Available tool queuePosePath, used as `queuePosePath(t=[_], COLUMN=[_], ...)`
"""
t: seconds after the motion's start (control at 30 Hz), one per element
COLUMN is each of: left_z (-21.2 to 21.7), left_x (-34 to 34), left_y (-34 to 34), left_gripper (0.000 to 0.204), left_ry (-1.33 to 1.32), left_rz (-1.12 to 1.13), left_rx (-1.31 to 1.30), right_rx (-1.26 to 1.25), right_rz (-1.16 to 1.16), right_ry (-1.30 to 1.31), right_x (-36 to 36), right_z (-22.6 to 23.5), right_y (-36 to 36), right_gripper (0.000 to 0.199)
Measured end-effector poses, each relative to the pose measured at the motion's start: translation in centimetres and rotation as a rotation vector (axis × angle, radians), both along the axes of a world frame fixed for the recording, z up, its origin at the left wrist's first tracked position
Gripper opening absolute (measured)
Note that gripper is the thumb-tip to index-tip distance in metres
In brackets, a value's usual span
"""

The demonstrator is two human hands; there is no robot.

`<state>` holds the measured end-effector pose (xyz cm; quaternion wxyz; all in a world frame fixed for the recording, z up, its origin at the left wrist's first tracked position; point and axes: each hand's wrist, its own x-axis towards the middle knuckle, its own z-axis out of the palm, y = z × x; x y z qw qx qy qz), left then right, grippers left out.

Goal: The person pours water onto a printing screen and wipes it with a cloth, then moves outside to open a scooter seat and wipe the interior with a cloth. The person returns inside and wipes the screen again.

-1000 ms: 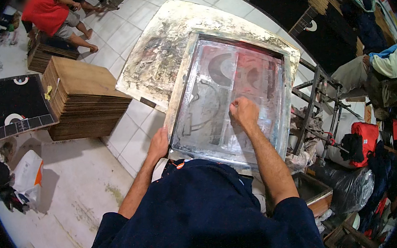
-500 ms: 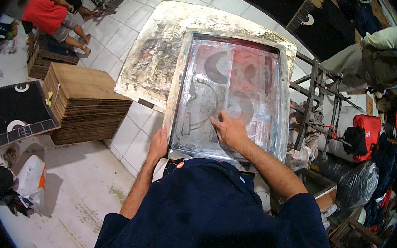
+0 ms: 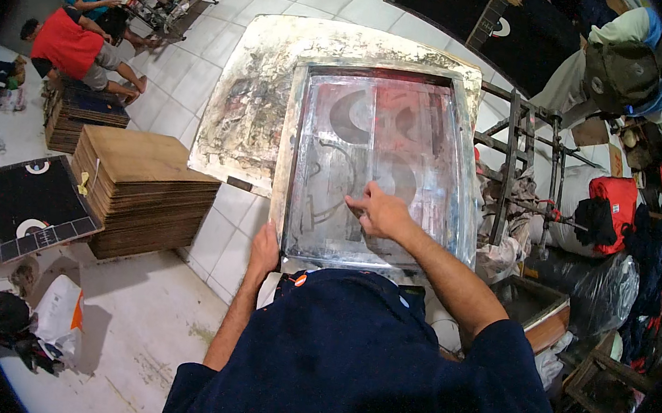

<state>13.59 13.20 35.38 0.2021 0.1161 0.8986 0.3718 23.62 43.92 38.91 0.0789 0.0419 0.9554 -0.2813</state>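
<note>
The printing screen (image 3: 379, 163), a metal-framed mesh stained grey and red, lay flat on a paint-smeared tabletop (image 3: 250, 95) directly in front of the person. The left hand (image 3: 265, 249) rested on the frame's near left corner, fingers curled over the edge in a holding grip. The right hand (image 3: 378, 211) lay on the mesh in the lower middle of the frame, fingers bent and pressed to the surface; whether that grip enclosed anything could not be told. To the left of the tabletop stood a stack of brown boards (image 3: 141, 188) on the tiled floor, with a black printed board (image 3: 40, 206) just beside it. Two seated people (image 3: 72, 38) worked well apart at the far left. A metal rack (image 3: 523, 157) stood to the right of the frame.
</note>
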Motion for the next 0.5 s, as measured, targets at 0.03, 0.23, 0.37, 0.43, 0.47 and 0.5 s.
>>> queuePosePath(t=[0.03,0.23,0.37,0.43,0.47,0.5], left_z=[0.1,0.7,0.6,0.6,0.5,0.6], left_x=[0.1,0.1,0.1,0.1,0.0,0.0], left_y=[0.0,0.2,0.3,0.2,0.2,0.2], left_gripper=[0.060,0.061,0.061,0.061,0.061,0.061], left_ry=[0.002,-0.030,-0.025,-0.021,-0.017,-0.020], left_rz=[-0.010,-0.005,-0.009,-0.017,-0.021,-0.024], left_rx=[0.009,-0.001,0.007,0.001,0.000,-0.012], right_rx=[-0.049,-0.138,-0.126,-0.155,-0.158,-0.175], right_rz=[-0.033,-0.452,-0.438,-0.454,-0.460,-0.459], right_ry=[-0.006,0.101,0.120,0.099,0.125,0.093], right_x=[-0.1,-1.1,-1.3,-1.3,-1.4,-1.4], right_z=[-0.4,-0.8,-0.3,-0.3,-0.4,-0.6], right_y=[0.6,3.8,4.3,4.4,4.4,4.5], right_gripper=[0.044,0.059,0.061,0.057,0.055,0.051])
